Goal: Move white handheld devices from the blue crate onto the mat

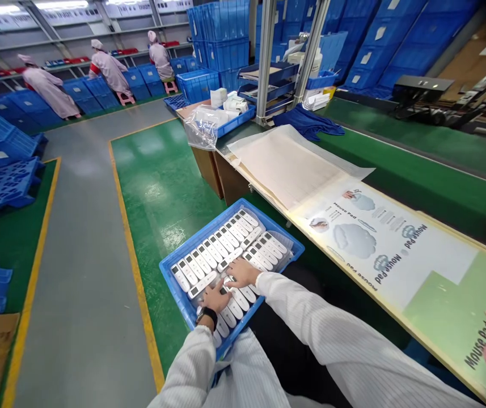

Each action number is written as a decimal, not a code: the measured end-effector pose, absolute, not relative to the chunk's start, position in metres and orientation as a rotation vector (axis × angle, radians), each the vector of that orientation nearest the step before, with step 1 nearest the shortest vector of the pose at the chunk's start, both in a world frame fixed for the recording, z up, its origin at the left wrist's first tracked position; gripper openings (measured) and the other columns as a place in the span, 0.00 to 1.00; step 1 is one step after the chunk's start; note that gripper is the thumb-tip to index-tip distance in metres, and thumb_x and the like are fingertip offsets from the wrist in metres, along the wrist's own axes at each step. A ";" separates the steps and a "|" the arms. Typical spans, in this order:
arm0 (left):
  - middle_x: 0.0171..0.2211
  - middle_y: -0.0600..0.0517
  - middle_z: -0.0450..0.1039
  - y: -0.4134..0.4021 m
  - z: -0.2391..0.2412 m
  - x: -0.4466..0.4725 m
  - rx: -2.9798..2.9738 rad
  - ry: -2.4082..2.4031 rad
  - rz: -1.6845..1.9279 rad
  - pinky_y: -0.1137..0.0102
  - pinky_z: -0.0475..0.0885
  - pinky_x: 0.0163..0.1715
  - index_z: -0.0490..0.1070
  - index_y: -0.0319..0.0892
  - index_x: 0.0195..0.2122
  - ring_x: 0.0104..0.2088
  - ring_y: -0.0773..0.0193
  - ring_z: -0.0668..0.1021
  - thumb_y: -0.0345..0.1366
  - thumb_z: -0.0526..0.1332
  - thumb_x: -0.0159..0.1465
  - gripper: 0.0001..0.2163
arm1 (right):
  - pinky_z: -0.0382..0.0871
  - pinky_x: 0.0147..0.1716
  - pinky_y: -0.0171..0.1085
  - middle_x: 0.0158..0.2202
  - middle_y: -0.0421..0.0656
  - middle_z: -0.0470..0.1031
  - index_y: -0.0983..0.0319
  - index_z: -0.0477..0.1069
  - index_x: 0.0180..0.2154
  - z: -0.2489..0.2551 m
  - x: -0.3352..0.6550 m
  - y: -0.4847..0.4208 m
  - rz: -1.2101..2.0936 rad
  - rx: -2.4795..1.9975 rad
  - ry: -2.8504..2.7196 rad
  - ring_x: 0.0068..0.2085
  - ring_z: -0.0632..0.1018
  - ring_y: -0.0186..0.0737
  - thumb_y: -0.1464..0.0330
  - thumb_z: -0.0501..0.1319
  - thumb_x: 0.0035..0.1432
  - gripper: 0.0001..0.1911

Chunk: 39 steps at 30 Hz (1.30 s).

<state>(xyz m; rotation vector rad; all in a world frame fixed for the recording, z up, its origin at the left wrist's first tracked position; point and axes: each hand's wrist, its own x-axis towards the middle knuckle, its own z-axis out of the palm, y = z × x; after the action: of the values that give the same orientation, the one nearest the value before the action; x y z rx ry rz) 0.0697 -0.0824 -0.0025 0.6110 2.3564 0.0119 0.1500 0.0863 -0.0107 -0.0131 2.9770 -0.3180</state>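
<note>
A blue crate (170, 276) sits at my lap, filled with rows of white handheld devices (211, 247) that each have a small dark screen. My left hand (215, 298), with a dark watch on its wrist, reaches down over the devices in the near left part. Its fingers are apart and touch the devices there. Just to its right, my right hand (243, 273) lies over the middle of the crate, thumb and fingers spread on the devices. Beneath both palms the devices are partly hidden. Clear plastic (283, 241) shows along the crate's right end.
A long bench (311, 243) with printed mouse pad sheets and white foam sheets (285, 164) runs along the right. Behind it lies a green conveyor belt (396, 153). Stacked blue bins (229, 34) stand at the back. Several people in pink work at the far left.
</note>
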 end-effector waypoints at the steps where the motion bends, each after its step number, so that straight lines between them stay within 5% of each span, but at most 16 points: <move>1: 0.66 0.40 0.62 -0.084 -0.002 0.071 0.624 2.358 0.023 0.35 0.58 0.61 0.62 0.62 0.67 0.66 0.34 0.65 0.52 0.60 0.59 0.33 | 0.64 0.52 0.49 0.47 0.53 0.78 0.63 0.78 0.49 -0.011 0.148 0.086 -0.310 -0.020 2.969 0.49 0.76 0.53 0.43 0.54 0.66 0.32; 12: 0.70 0.49 0.61 -0.108 -0.005 0.076 0.900 2.306 0.329 0.41 0.48 0.70 0.56 0.53 0.71 0.71 0.49 0.60 0.36 0.60 0.61 0.35 | 0.65 0.50 0.51 0.45 0.51 0.80 0.62 0.72 0.53 0.002 0.140 0.090 -0.298 -0.129 2.915 0.42 0.80 0.52 0.43 0.53 0.65 0.33; 18: 0.70 0.50 0.62 -0.115 -0.010 0.072 1.102 2.215 0.425 0.52 0.53 0.71 0.57 0.47 0.71 0.72 0.54 0.58 0.32 0.60 0.59 0.36 | 0.65 0.48 0.50 0.43 0.50 0.81 0.59 0.71 0.56 0.005 0.147 0.097 -0.298 -0.149 2.898 0.42 0.80 0.55 0.42 0.54 0.64 0.33; 23: 0.64 0.47 0.70 -0.120 -0.012 0.055 1.093 2.332 0.408 0.57 0.62 0.66 0.63 0.47 0.68 0.66 0.55 0.69 0.41 0.54 0.69 0.25 | 0.66 0.43 0.45 0.41 0.51 0.81 0.60 0.73 0.53 0.005 0.147 0.095 -0.272 -0.142 2.891 0.42 0.80 0.54 0.41 0.55 0.64 0.32; 26: 0.56 0.40 0.76 -0.123 -0.014 0.050 1.003 2.441 0.329 0.54 0.71 0.56 0.64 0.43 0.65 0.56 0.49 0.77 0.51 0.46 0.72 0.27 | 0.67 0.41 0.45 0.39 0.50 0.81 0.60 0.73 0.53 0.005 0.149 0.092 -0.266 -0.154 2.888 0.38 0.80 0.52 0.40 0.55 0.63 0.34; 31: 0.57 0.35 0.70 -0.122 -0.021 0.063 1.016 2.516 0.168 0.43 0.68 0.53 0.69 0.44 0.61 0.59 0.35 0.71 0.59 0.51 0.67 0.30 | 0.67 0.41 0.45 0.39 0.50 0.81 0.60 0.73 0.54 0.011 0.154 0.089 -0.288 -0.175 2.925 0.39 0.80 0.52 0.39 0.54 0.63 0.35; 39: 0.55 0.38 0.69 -0.122 -0.030 0.058 1.173 2.449 0.095 0.48 0.68 0.55 0.64 0.51 0.67 0.58 0.40 0.72 0.63 0.49 0.66 0.34 | 0.67 0.47 0.50 0.49 0.53 0.79 0.56 0.72 0.57 0.006 0.161 0.100 -0.307 -0.026 2.914 0.44 0.80 0.56 0.39 0.56 0.62 0.35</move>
<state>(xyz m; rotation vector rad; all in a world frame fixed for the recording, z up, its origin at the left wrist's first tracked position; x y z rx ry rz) 0.0584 -0.1222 -0.0304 1.1729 2.4491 0.0955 0.1609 0.0996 0.0061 -0.0257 2.9143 -0.3074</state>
